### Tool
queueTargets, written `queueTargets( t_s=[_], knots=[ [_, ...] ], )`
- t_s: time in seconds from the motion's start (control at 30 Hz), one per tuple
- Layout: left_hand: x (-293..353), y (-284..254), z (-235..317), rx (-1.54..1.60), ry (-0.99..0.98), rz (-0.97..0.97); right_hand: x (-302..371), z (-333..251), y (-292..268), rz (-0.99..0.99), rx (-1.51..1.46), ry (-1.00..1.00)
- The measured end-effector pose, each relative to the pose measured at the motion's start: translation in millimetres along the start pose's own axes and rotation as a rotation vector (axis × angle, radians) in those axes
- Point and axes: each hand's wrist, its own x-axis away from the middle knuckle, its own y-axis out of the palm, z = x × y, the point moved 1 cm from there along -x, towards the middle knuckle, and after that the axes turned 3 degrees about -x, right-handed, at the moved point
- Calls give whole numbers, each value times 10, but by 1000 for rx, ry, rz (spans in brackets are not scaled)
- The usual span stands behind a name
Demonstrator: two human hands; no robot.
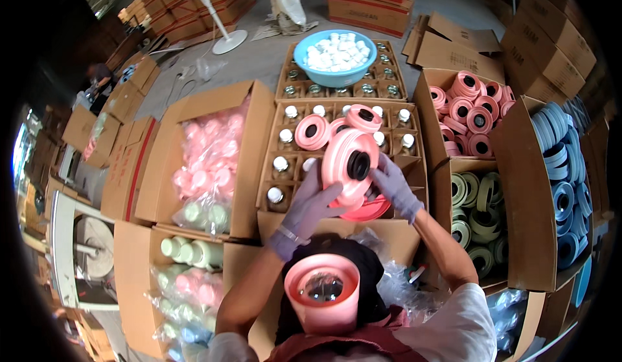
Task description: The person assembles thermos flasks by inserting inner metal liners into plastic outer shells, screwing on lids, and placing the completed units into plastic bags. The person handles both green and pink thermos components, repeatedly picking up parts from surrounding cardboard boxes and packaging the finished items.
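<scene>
Here's the pink lid (pixel 338 156), big and round, tipped up on edge between the left hand (pixel 310 211) and the right hand (pixel 396 190)! Pale pink rings step inward across its face, and there's the dark round middle (pixel 358 165), showing black, turned towards the right. Gloved fingers grip its lower left and right edges.

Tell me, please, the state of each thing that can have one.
Pink ringed part: held
Left hand: gloved, gripping
Right hand: gloved, gripping
Bottle carton: open, partly filled
Blue basin: heaped
Pink-ring carton: open, filled
Green-ring carton: open, filled
Blue-ring carton: open, filled
Standing fan: upright; running unclear
</scene>
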Motion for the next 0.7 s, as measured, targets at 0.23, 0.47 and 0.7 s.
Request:
queueTargets(
  t_s=[0.23,0.47,0.7],
  knots=[
    [410,53,-55,-143,217,-6,661,-877,340,72,573,-616],
    [899,9,6,-448,420,222,1031,-1231,353,-148,-112,70],
    [1197,-111,122,-216,91,-6,1165,-1710,670,-169,810,-1035]
  ],
)
